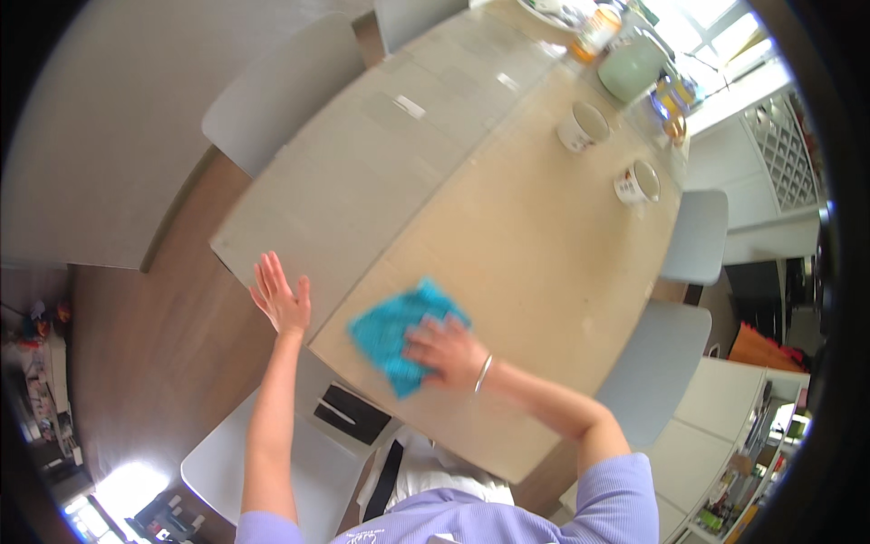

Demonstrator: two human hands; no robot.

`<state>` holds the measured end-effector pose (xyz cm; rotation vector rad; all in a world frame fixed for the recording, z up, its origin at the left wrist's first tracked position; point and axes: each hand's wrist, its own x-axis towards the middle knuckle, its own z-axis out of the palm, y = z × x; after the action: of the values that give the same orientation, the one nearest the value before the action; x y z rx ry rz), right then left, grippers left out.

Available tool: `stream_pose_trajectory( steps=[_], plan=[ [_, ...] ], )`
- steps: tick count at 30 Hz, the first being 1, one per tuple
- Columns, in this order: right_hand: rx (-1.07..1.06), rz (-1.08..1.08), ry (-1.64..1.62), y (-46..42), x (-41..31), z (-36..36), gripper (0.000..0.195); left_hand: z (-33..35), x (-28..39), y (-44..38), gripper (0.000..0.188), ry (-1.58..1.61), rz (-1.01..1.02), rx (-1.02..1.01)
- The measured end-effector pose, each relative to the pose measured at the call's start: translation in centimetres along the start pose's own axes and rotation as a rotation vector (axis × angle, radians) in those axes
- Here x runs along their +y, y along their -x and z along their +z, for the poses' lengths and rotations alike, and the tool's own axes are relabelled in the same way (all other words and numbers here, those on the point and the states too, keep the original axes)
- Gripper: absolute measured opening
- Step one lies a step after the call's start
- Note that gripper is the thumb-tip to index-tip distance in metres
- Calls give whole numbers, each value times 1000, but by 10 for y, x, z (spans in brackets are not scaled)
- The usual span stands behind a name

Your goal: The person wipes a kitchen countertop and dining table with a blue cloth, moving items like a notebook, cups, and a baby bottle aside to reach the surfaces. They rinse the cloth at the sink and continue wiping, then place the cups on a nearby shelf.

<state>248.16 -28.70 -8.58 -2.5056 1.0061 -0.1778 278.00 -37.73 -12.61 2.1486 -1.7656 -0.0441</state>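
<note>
Under my right hand (448, 350) a blue cloth (391, 333) lies spread on the dining table (516, 272), near its front edge. The hand presses flat on the cloth's right part, and both look blurred. A metal bangle is on that wrist. My left hand (282, 296) has its fingers apart and holds nothing. It is over the table's left front corner; whether the palm touches the surface I cannot tell. Farther off on the table stand two white mugs, one mug (582, 127) behind the other mug (637, 182).
A pale green kettle (633, 66), an orange-capped bottle (597, 32) and a plate (554, 13) crowd the far end. Chairs line the table: one chair (292, 88) at the left, a grey chair (656, 367) at the right, a white chair (312, 469) by my left arm.
</note>
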Motion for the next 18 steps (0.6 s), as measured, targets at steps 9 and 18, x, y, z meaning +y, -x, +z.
stream_pose_trajectory(
  steps=[9,18],
  plan=[
    [454,1368,255,177,201,-51,57,12,8,-3,58,-293,17,-61],
    [60,725,-21,230,-83,55,62,11,28,14,58,-317,34,16]
  ],
)
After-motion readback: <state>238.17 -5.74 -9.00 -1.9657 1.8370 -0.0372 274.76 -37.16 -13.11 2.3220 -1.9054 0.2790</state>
